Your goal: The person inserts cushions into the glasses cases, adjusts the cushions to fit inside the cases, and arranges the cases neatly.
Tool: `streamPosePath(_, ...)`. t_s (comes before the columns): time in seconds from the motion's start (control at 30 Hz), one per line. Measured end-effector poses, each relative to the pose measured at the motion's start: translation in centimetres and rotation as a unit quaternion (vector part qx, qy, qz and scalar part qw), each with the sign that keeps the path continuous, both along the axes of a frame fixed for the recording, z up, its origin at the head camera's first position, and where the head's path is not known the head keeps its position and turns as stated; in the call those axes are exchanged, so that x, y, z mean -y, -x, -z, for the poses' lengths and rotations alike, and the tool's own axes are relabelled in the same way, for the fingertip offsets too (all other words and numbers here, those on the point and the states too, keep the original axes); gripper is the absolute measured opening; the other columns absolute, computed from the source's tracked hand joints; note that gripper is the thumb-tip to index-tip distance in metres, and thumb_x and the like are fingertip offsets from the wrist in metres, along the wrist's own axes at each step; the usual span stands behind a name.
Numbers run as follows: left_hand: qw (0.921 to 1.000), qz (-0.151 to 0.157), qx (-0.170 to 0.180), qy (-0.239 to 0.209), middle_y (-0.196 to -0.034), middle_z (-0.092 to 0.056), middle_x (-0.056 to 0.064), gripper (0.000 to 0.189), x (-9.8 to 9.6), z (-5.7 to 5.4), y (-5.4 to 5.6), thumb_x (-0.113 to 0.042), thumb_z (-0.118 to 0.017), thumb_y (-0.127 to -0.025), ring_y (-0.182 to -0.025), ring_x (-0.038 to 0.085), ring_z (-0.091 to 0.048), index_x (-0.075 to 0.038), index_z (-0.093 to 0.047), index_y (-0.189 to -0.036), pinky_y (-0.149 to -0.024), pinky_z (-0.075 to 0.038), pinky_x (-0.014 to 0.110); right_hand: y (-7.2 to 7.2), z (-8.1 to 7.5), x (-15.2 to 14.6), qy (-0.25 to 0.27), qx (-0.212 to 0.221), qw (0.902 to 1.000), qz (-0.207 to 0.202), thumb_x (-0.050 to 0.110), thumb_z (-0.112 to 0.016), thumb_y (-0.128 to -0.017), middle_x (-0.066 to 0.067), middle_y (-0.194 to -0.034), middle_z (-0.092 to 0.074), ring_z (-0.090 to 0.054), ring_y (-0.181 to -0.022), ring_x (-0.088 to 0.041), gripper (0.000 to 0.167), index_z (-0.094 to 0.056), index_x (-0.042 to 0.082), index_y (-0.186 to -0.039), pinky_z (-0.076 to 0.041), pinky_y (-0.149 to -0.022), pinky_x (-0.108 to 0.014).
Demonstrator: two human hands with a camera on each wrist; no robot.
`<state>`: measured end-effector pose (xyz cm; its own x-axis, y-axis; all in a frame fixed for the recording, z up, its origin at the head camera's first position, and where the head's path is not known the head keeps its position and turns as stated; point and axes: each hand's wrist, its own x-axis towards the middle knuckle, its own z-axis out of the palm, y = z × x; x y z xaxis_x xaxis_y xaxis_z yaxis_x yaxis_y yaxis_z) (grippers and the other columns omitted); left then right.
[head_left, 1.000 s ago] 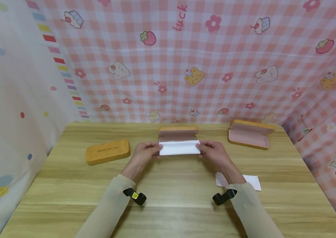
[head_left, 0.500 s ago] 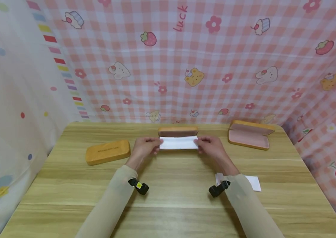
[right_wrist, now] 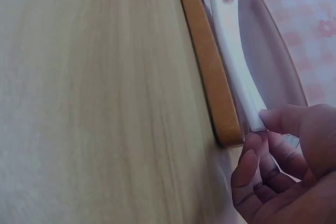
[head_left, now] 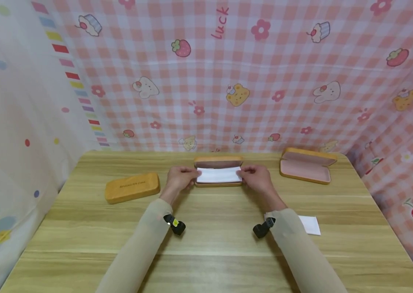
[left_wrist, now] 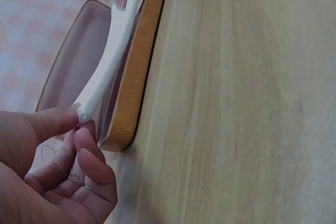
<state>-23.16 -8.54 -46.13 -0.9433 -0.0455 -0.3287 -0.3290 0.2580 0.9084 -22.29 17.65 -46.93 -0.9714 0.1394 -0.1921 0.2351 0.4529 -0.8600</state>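
Note:
A folded white cloth [head_left: 219, 175] is stretched lengthwise between both hands, right over the opening of a tan glasses case [head_left: 218, 184]. My left hand [head_left: 181, 179] pinches its left end between thumb and fingers. At the other end my right hand [head_left: 257, 178] does the same. The case stands with its lid raised toward the back, and its pinkish lining [left_wrist: 73, 61] shows in the left wrist view. In the right wrist view the cloth [right_wrist: 234, 56] sags slightly, close above the case's front wall [right_wrist: 212, 72].
To the left lies a closed tan glasses case [head_left: 132, 187] with lettering on its lid. Another case [head_left: 306, 169] stands open at the back right. A second folded white cloth [head_left: 310, 225] lies on the wooden table [head_left: 213, 252], partly hidden by the right forearm. A checked curtain [head_left: 206, 81] hangs behind.
Both hands have moved away from the body and inward with the white cloth. It now lies over the middle case's opening, and the case's front edge shows below it.

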Motion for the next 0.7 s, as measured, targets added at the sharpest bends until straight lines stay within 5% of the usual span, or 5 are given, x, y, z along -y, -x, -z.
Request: streamPosePath(0.7,0.9938,-0.004,-0.036,0.105,-0.081,-0.072,0.004,0.016,-0.8,0.59,0.75,-0.017,-0.084,-0.085,-0.063,0.009,-0.054,-0.004,-0.08,-0.092,-0.052,-0.043,0.021,0.16,0.5,0.64,-0.081,-0.059,0.995,-0.004,0.02,-0.077,-0.091,-0.01,-0.094,-0.076,-0.061,-0.081,-0.017,0.016,-0.08,0.005,-0.096,-0.045,-0.066,-0.022)
